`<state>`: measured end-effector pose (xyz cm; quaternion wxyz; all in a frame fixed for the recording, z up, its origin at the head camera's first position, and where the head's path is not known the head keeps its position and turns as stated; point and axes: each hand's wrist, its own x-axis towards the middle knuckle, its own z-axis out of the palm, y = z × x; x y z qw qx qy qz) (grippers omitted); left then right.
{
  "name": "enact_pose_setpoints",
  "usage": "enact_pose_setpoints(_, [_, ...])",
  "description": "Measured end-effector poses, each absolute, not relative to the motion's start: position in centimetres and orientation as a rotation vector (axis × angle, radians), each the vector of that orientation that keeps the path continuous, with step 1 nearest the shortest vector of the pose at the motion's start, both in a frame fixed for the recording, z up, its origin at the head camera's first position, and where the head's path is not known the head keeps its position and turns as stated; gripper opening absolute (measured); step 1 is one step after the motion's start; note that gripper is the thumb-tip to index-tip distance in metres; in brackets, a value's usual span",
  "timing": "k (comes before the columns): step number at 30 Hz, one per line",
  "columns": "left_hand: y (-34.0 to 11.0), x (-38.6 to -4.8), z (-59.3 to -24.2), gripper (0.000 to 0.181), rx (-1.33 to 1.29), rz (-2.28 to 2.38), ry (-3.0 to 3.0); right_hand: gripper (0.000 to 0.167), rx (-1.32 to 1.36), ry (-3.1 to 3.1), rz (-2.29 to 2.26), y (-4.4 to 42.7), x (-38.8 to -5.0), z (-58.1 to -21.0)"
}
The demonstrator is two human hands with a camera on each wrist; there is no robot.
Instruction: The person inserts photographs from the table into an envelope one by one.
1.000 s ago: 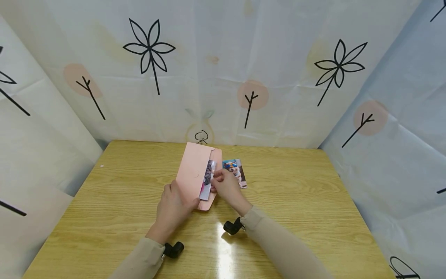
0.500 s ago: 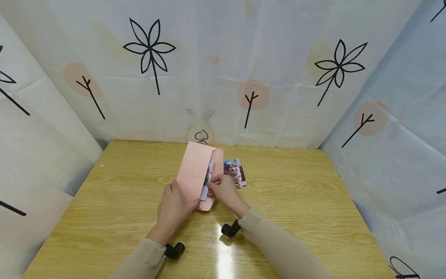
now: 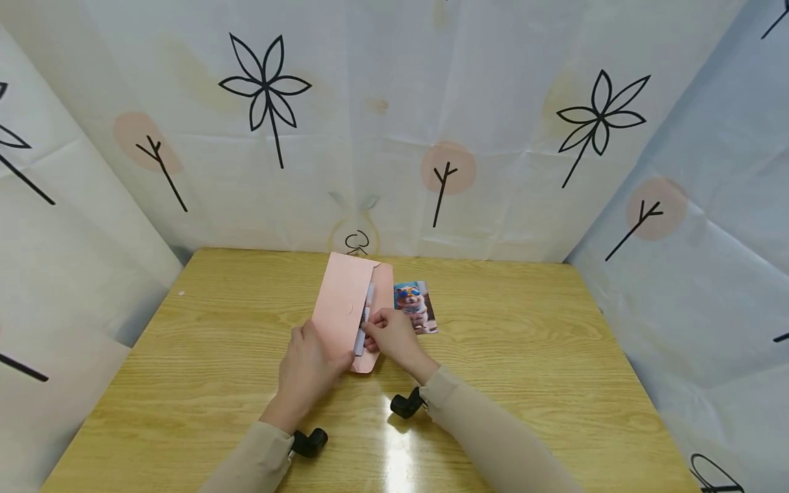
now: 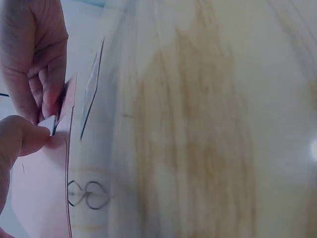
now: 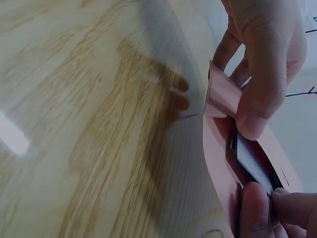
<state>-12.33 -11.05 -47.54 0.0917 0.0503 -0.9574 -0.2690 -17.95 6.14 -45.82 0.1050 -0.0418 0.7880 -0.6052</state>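
Observation:
A pink envelope [image 3: 337, 301] is tilted over the table, its open side facing right. My left hand [image 3: 305, 373] grips its lower left part; in the right wrist view that thumb [image 5: 255, 119] presses at the opening near the flap. Photo cards [image 3: 360, 344] sit mostly inside, with a pale narrow strip showing at the opening. My right hand [image 3: 397, 342] pinches their protruding edge; its fingertips [image 5: 255, 198] are at the opening in the right wrist view. Behind the right hand lies a photo card [image 3: 414, 301] picturing a furry animal in blue goggles, partly covered by the hand.
The wooden table [image 3: 524, 383] extends around the hands. A white patterned cloth [image 3: 394, 123] hangs behind it and along both sides. Black wrist cameras [image 3: 309, 443] stick out below each sleeve. A small white speck [image 3: 181, 293] lies at the table's far left.
My right hand has moved slightly left and pushed the photo cards deeper into the envelope, so less of their picture shows. The left hand keeps its grip almost unmoved.

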Motion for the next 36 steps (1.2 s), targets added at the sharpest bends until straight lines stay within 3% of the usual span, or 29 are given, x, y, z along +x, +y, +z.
enact_pose_setpoints(8, [-12.6, -12.6, -48.1, 0.097, 0.170, -0.801, -2.922, 0.024, -0.258, 2.545, -1.653, 9.1, -18.8, -45.4])
enact_pose_setpoints(20, [-13.8, -12.8, -48.4, 0.097, 0.156, -0.818, -2.912, 0.043, 0.021, 2.772, -1.518, 14.2, -20.6, -45.0])
enact_pose_setpoints(28, [-13.6, -12.8, -48.4, 0.097, 0.144, -0.829, -2.916, 0.075, 0.146, 2.664, -1.462, 15.9, -21.8, -46.2])
enact_pose_setpoints(36, [-13.4, -12.6, -48.5, 0.097, 0.152, -0.817, -2.934, 0.071, 0.244, 2.575, -1.367, 16.4, -23.1, -47.5])
